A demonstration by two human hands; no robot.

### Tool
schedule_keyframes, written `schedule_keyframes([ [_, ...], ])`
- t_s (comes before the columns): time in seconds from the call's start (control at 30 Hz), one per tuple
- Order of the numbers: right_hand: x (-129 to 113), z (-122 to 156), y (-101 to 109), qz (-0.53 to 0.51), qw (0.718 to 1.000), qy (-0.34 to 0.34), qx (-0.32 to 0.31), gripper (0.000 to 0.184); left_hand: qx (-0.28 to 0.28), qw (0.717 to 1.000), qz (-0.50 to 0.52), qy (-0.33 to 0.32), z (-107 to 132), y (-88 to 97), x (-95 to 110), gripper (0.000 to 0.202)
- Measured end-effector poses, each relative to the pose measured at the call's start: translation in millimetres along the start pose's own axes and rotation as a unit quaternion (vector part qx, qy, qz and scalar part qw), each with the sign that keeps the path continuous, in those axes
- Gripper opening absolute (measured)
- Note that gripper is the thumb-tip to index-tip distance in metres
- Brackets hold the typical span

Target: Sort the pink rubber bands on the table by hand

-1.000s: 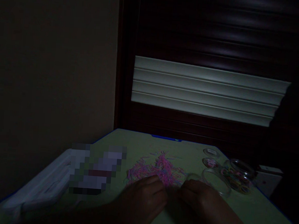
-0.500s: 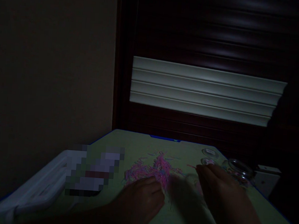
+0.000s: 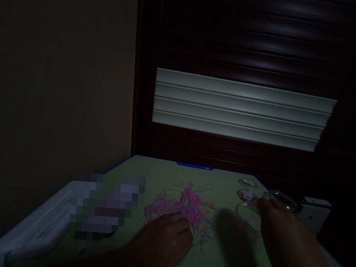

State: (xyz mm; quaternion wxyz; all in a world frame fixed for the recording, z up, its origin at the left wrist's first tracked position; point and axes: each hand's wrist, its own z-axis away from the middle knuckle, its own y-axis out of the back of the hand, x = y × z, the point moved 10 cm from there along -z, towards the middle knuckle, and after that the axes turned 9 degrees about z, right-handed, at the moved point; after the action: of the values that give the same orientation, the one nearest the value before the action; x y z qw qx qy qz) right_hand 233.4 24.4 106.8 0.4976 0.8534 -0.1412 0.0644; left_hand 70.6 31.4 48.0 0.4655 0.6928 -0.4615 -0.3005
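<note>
Left hand hides near edge of pink pile, fingers curled, tips unseen; right hand covers part of clear jar, finger pinch impossible to tell.

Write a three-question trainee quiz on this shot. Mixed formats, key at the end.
1. Multiple choice: which of these is nearest the left hand?
A) the white boxy object at the far right
B) the loose heap of thin pink and pastel pieces
C) the pale slatted panel

2. True or false: the right hand is to the right of the heap, at the right side of the pale green, blue-edged table.

3. Open: which lies farther from the person, the clear round disc with a white label or the clear round disc with pink bits?

Key: 1. B. 2. True. 3. The disc with the white label.
</note>
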Motion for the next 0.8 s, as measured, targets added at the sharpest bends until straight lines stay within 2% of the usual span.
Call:
schedule_keyframes([
  [0.2,-9,2,0,0.022,1.000,0.011,0.003,0.043,-0.003,1.000,-0.002,0.003,0,-1.2,-1,0.014],
  [0.43,-12,2,-6,0.032,0.999,0.037,0.003,0.043,0.005,1.000,0.023,-0.017,0,-0.1,-1,0.012],
  [0.63,-16,0,3,0.029,0.998,0.042,0.034,0.043,0.015,0.999,0.031,-0.015,1,1.0,-3,0.013],
  [0.8,-45,1,22,-0.004,0.985,0.137,0.106,0.037,0.020,0.999,0.025,-0.015,0,-0.8,-4,0.015],
])
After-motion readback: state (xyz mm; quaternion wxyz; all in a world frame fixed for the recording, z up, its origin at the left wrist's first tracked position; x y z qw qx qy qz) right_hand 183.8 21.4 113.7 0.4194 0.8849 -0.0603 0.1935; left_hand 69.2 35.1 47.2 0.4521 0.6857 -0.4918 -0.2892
